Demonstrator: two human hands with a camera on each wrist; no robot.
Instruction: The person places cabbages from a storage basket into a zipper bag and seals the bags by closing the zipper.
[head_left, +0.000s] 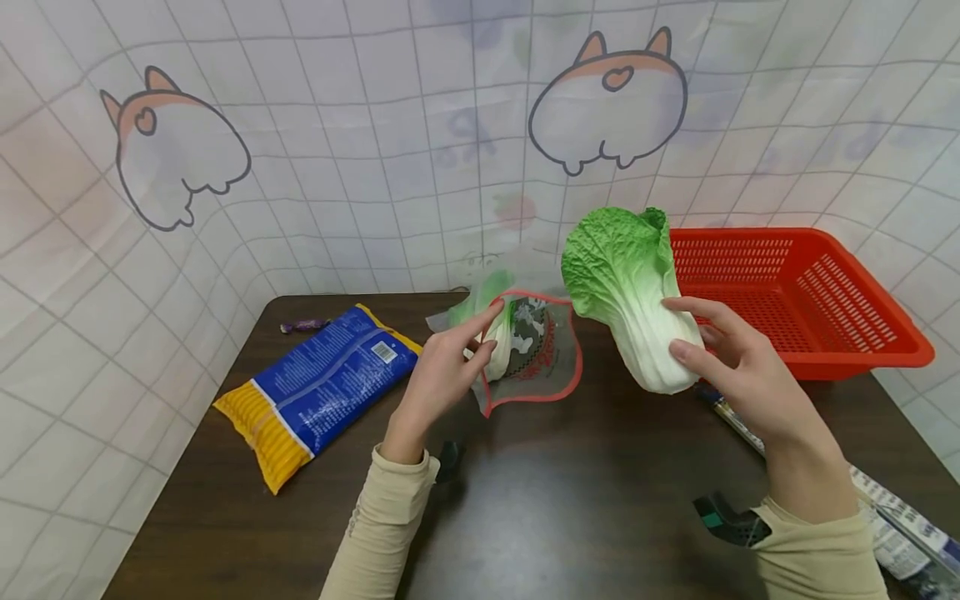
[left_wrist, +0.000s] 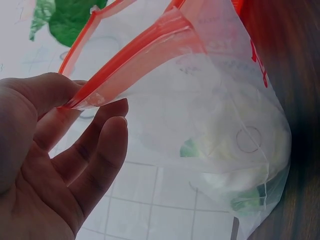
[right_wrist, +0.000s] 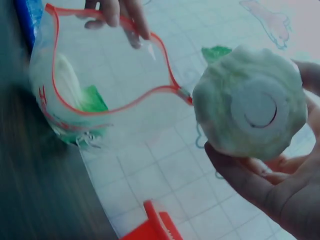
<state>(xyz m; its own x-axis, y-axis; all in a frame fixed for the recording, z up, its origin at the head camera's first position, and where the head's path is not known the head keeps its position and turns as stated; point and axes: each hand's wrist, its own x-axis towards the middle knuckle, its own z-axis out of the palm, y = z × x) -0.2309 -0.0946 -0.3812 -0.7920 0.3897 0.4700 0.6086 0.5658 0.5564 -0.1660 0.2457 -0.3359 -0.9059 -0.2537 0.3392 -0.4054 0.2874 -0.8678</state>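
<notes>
Head view, left to right: I see a blue-and-yellow plastic snack packet (head_left: 322,390) lying flat on the dark wooden table (head_left: 570,500). My left hand (head_left: 442,371) pinches the red zip rim of a clear plastic bag (head_left: 528,354), mouth open, with a leafy green-white vegetable inside. Just right of the bag, my right hand (head_left: 738,367) grips a green-and-white napa cabbage (head_left: 630,292) by its pale base, raised off the table. Behind it sits a red slotted plastic basket (head_left: 847,333).
</notes>
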